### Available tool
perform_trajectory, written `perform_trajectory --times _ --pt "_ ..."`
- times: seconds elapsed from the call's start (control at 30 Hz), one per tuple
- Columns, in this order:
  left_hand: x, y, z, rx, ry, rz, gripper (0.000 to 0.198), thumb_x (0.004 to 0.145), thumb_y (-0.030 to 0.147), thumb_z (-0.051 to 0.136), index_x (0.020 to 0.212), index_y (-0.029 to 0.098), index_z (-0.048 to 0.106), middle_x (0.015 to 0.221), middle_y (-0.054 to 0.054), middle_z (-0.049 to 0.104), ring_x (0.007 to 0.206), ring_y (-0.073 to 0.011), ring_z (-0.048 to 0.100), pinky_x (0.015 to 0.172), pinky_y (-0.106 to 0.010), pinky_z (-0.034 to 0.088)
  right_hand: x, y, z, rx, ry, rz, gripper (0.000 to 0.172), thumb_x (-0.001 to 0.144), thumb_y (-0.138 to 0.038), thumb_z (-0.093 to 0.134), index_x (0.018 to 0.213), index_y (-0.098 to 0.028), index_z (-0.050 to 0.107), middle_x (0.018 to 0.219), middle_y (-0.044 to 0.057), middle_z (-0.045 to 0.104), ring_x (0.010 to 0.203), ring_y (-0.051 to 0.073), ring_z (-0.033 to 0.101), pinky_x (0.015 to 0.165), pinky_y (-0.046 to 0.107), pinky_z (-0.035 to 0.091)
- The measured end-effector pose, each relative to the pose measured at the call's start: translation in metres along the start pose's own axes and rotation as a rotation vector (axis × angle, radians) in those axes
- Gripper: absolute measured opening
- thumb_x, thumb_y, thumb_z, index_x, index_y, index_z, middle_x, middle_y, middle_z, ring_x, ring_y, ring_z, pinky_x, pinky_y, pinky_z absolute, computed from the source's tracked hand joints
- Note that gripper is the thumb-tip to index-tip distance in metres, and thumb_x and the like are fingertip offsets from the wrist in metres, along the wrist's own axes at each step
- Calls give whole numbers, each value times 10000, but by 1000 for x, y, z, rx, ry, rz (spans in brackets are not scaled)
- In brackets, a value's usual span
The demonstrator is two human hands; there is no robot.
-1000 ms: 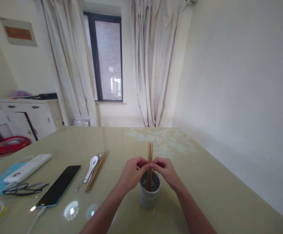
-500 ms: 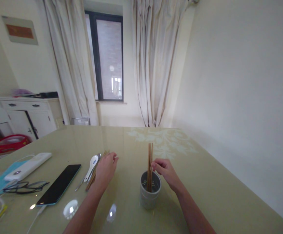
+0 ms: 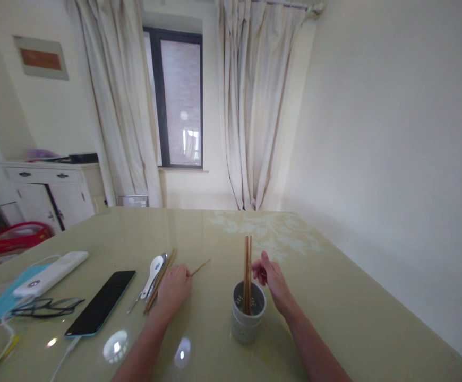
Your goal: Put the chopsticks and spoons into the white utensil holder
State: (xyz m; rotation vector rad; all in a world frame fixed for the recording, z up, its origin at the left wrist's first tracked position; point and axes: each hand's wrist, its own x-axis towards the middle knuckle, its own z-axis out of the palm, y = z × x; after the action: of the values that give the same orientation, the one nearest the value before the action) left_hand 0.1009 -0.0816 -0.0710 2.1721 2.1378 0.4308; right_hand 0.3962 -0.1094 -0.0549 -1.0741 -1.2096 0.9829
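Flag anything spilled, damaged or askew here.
Nothing looks spilled or damaged on the table. Chopsticks stand in the cup. Only oddity: the white cabinet, far left, has a dark gap between its doors, as if one is ajar.

The left forearm [image 3: 145, 339] rises from the lower-left-centre edge to the left hand [image 3: 175, 286], back upward, fingers bent. From the lower right, the right forearm [image 3: 314, 339] slants to the right hand [image 3: 270, 276], thumb raised, fingers curled.

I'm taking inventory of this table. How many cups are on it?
1: the gray cup, standing between the left hand and right hand, nearer the right, with chopsticks in it. No others show.
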Motion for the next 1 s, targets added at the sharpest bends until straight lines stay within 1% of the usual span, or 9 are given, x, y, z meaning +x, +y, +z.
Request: perform_trajectory --times 0.1,0.17,0.33,0.43,0.53,0.63,0.77,0.87,1.0 --pt "1 7 -4 -183 -9 55 156 917 179 601 924 176 758 987 -88 801 986 -237 752 880 -326 527 2 -2 -1 -12 58 -36 844 835 -947 497 638 -177 781 512 27 566 435 125 413 449 271 275" --pt "1 13 -11 -432 16 93 140 902 249 623 891 178 744 885 -66 791 872 -233 750 813 -335 545 1 -6 -2 -14 130 -82 818 871 -916 491 642 -186 780 523 19 531 447 129 396 452 279 265" --pt "-19 45 -34 -1022 333 191 320 1007 466 554 1080 196 711 898 -49 767 730 -180 714 612 -270 561 -14 -25 -3 -59 343 -306 646 985 -749 531 704 -217 763 593 9 494 554 171 461 519 306 350" --pt "-42 69 -37 -911 497 441 233 1033 383 589 1080 231 760 925 -55 761 762 -163 719 661 -251 582 -30 -36 1 -223 281 -508 444 1008 -611 610 878 -240 815 744 55 612 673 217 550 602 338 449" --pt "-59 84 -30 -741 577 760 216 1028 240 620 1159 282 786 974 -62 772 865 -157 742 784 -238 599 -44 -41 10 -333 99 -645 293 982 -499 698 1083 -263 839 885 100 694 719 244 598 595 354 496" --pt "-63 87 -22 -695 592 860 309 1039 177 587 1279 287 749 1021 -75 778 911 -153 744 818 -230 599 -48 -39 18 -283 8 -631 273 1025 -460 644 1011 -267 836 890 107 716 822 268 657 674 366 538" --pt "-49 73 -22 -635 544 765 259 1060 237 560 1200 261 776 1027 -83 784 948 -174 739 859 -266 590 -36 -38 12 47 211 -455 319 1042 -518 610 959 -233 728 704 23 645 583 172 573 522 284 443" --pt "-28 50 -23 -518 471 543 277 1070 299 517 1085 230 785 991 -77 779 909 -195 734 848 -306 590 -22 -42 -4 293 402 -434 342 1000 -558 667 912 -229 634 743 12 708 518 129 577 469 233 408" --pt "-5 10 -16 -130 364 227 246 1029 211 530 1059 187 774 1079 -109 771 1009 -270 729 927 -401 580 -14 -47 -17 346 386 -410 395 941 -562 751 827 -205 625 694 5 719 492 108 598 454 197 436"
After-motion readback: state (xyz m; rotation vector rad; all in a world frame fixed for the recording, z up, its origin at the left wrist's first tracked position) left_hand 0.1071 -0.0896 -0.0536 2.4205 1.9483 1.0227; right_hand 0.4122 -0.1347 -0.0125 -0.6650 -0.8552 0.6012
